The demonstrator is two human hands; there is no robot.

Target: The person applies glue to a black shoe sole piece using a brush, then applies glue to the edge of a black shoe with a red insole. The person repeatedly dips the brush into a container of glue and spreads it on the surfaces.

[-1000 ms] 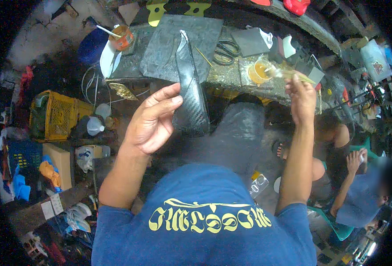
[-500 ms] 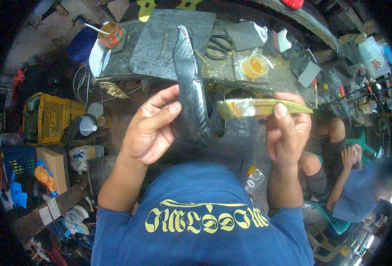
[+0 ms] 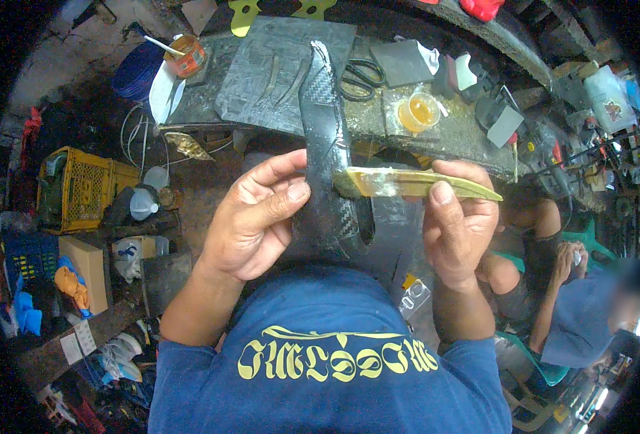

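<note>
On the table (image 3: 200,105) we see a dark sheet (image 3: 244,94) lying flat, with black-handled scissors (image 3: 364,81) just beside its right edge. Near the left end, an orange can (image 3: 187,64) holds 1 white stick (image 3: 162,46). At our left we find a yellow crate (image 3: 81,189) and a cardboard box (image 3: 90,271). At our right, 1 person (image 3: 584,318) in a blue shirt sits on what looks like a green chair (image 3: 551,374).

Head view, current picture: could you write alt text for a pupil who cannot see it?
The left hand holds a dark, glossy, curved part with a woven pattern, while the right hand holds a yellowish brush, its end at the part's side. Beyond, a cluttered workbench bears a cup of amber liquid.
</note>
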